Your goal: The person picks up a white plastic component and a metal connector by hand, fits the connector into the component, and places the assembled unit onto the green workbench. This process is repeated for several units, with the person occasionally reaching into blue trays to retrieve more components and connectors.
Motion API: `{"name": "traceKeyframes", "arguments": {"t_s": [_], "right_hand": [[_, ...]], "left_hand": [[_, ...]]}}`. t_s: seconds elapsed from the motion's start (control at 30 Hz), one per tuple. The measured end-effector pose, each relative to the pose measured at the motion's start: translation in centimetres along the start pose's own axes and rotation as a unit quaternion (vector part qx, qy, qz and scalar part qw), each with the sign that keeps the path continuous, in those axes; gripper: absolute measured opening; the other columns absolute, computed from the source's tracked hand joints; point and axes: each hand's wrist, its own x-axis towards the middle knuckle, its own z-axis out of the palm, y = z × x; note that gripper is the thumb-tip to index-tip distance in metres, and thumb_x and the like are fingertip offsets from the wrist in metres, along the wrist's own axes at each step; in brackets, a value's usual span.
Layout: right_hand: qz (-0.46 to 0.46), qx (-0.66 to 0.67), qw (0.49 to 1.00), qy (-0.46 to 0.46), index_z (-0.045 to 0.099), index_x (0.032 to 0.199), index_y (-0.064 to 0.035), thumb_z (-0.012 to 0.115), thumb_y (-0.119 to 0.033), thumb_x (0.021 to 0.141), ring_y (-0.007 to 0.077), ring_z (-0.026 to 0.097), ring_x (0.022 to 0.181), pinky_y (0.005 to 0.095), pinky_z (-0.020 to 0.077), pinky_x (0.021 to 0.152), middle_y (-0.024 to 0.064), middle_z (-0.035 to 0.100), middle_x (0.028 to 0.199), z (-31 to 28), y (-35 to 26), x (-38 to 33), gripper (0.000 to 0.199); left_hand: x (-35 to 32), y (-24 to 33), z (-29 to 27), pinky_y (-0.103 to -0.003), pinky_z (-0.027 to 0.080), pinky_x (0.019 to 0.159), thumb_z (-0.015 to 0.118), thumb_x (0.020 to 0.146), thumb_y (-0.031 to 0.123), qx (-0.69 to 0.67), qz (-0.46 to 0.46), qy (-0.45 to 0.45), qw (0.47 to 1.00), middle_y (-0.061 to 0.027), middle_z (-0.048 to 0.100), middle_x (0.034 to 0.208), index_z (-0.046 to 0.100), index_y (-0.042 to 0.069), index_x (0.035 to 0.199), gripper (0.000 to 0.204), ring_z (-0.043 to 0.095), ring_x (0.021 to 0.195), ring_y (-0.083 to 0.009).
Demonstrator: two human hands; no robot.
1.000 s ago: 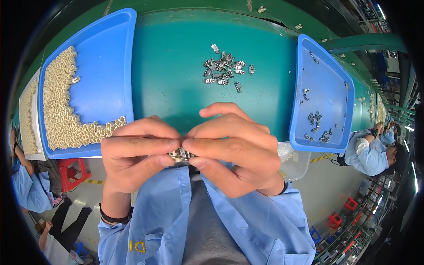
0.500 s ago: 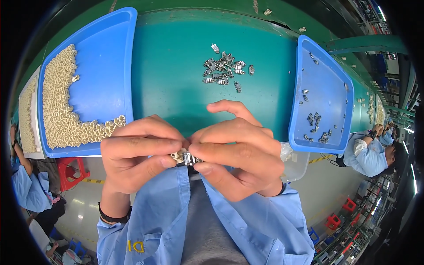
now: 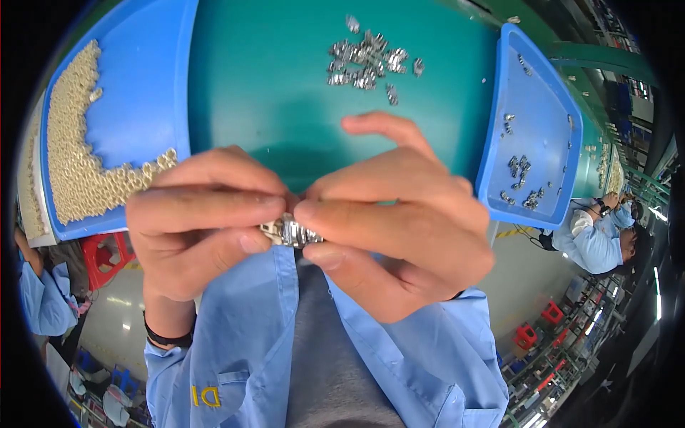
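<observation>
Close in front of my chest, my left hand [image 3: 207,221] pinches a small cream plastic piece [image 3: 271,230] between thumb and fingers. My right hand [image 3: 399,228] grips a small silvery metal part [image 3: 298,234] by its right side, with the index finger stretched out. The two pieces touch, end to end; whether they are joined I cannot tell. Fingertips hide their outer ends. Beyond my hands, a loose pile of similar metal parts [image 3: 367,60] lies on the green work surface [image 3: 264,85].
On the left, a blue tray [image 3: 143,85] holds a heap of cream pieces [image 3: 71,157]. A second blue tray [image 3: 535,135] at right contains scattered metal parts. A red stool [image 3: 103,260] stands below left. Co-workers in blue sit at both sides, one person [image 3: 596,242] at right.
The trays and the pile sit higher in the picture, and my hands appear larger and slightly higher. Both hands keep the same hold on the two pieces.
</observation>
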Motion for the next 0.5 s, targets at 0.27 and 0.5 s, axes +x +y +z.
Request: {"name": "traceKeyframes", "arguments": {"t_s": [0.27, 0.5], "right_hand": [[0.038, -0.025, 0.992, -0.118, 0.078, 0.1, -0.0006, 0.084, -0.005, 0.074, 0.0214, 0.071, 0.073, 0.0553, 0.0543, 0.095, 0.0113, 0.074, 0.087, -1.4, 0.8, -0.5, 0.027], [0.066, -0.042, 0.992, -0.1, 0.076, 0.092, -0.001, 0.082, -0.004, 0.071, 0.018, 0.066, 0.066, 0.05, 0.0547, 0.092, 0.0077, 0.07, 0.082, -1.0, 0.8, -0.7, 0.023]], "left_hand": [[-1.6, -1.3, -0.3, -0.039, 0.047, 0.068, 0.077, 0.094, 0.017, 0.039, -0.043, -0.017, 0.998, -0.0197, 0.066, 0.096, 0.072, 0.002, 0.113, 0.025, 0.058, 0.078, -0.0254], [-1.6, -1.9, -0.3, -0.039, 0.047, 0.069, 0.077, 0.093, 0.017, 0.018, -0.061, -0.012, 0.998, -0.0201, 0.066, 0.097, 0.072, 0.003, 0.112, 0.024, 0.059, 0.078, -0.0256]]}}
